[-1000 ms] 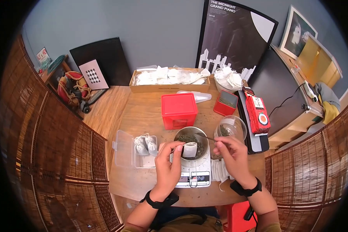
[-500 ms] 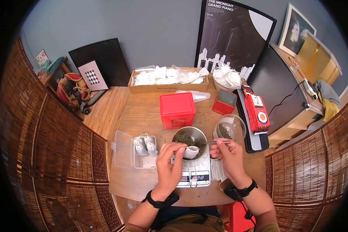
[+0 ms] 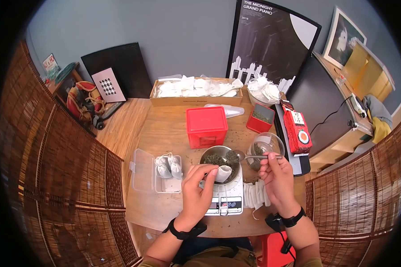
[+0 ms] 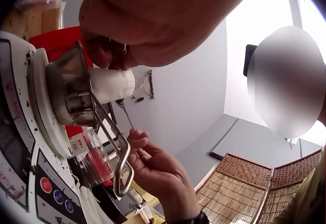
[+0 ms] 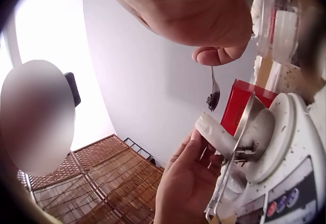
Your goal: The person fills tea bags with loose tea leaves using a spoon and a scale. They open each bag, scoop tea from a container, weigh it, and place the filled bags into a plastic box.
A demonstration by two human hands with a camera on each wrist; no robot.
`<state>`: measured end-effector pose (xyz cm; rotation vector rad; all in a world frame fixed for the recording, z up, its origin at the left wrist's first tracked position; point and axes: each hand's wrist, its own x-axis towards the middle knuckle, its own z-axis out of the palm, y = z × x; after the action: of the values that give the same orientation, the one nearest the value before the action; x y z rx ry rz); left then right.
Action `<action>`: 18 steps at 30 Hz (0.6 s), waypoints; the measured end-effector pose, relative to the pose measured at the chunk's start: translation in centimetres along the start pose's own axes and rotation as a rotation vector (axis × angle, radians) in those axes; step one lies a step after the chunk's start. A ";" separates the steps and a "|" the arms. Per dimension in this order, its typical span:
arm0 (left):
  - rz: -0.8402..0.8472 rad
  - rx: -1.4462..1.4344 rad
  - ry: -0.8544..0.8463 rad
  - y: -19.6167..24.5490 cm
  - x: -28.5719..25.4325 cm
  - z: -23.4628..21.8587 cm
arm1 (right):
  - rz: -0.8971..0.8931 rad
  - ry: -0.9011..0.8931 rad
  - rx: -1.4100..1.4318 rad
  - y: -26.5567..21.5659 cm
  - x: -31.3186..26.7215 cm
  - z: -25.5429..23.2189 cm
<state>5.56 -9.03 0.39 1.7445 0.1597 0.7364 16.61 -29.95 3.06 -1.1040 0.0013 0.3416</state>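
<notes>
My left hand (image 3: 198, 186) pinches the edge of a white tea bag (image 3: 223, 173), its mouth tipped up over the metal pot (image 3: 234, 177). Between the thumb and fingers of my right hand (image 3: 277, 180) is a spoon (image 3: 259, 156), its bowl heaped with dark loose tea leaves (image 5: 211, 100). The spoon's bowl hangs just above the bag's mouth in the right wrist view. More tea (image 3: 214, 159) lies in the pot, which has a wire handle (image 4: 122, 170) and stands on a white kitchen scale (image 3: 238, 207).
Filled drawstring bags (image 3: 168, 166) sit in a clear plastic box (image 3: 142, 178) at left. Flat tea bags (image 3: 253, 196) lie right of the scale. Beyond are a red tin (image 3: 206, 127), an open red tin (image 3: 259, 119), a clear tub (image 3: 278, 147) and a cardboard box (image 3: 196, 100) of white bags.
My right hand dipped the spoon toward the pot, then rose and moved right with tea heaped in its bowl. The bag in my left hand shifted slightly right, its mouth turned more upward.
</notes>
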 end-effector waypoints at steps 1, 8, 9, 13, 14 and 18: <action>0.001 -0.001 0.003 0.1 0.0 0.0 | -0.012 -0.022 -0.003 -0.4 0.0 0.1; -0.078 -0.055 0.016 0.4 0.3 0.3 | 0.031 -0.088 -0.046 -2.0 0.4 0.7; -0.095 -0.058 0.025 0.5 0.4 0.3 | 0.042 -0.104 -0.058 -2.0 0.5 0.6; -0.110 -0.062 0.028 0.4 0.4 0.3 | 0.057 -0.139 -0.087 -2.3 0.8 0.7; -0.111 -0.069 0.028 0.3 0.4 0.4 | 0.058 -0.141 -0.088 -2.4 0.8 0.7; -0.109 -0.074 0.028 0.2 0.4 0.4 | 0.021 -0.157 -0.153 -2.8 0.5 0.9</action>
<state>6.09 -9.23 0.70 1.6422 0.2411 0.6792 17.68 -30.13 5.88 -1.2264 -0.1549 0.4524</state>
